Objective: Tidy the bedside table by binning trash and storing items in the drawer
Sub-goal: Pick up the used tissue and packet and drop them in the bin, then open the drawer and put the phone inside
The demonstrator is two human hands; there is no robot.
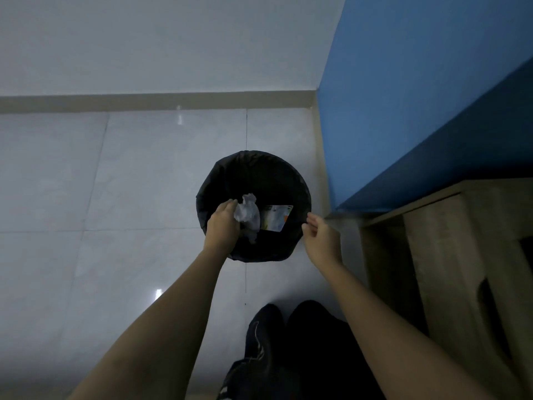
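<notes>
The left hand (223,223) holds a crumpled white tissue (247,216) right over the black bin (253,174), so it can drop in. The right hand (318,232) is open and empty by the bin's rim. A colourful packet (275,217) lies inside the bin. The bin's bottom is too dark to see.

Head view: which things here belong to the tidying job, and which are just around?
Job:
left hand
crumpled tissue, over the bin
black-lined bin
flat packet inside it
right hand, empty
wooden bedside table

Just around:
blue wall
tiled floor
</notes>
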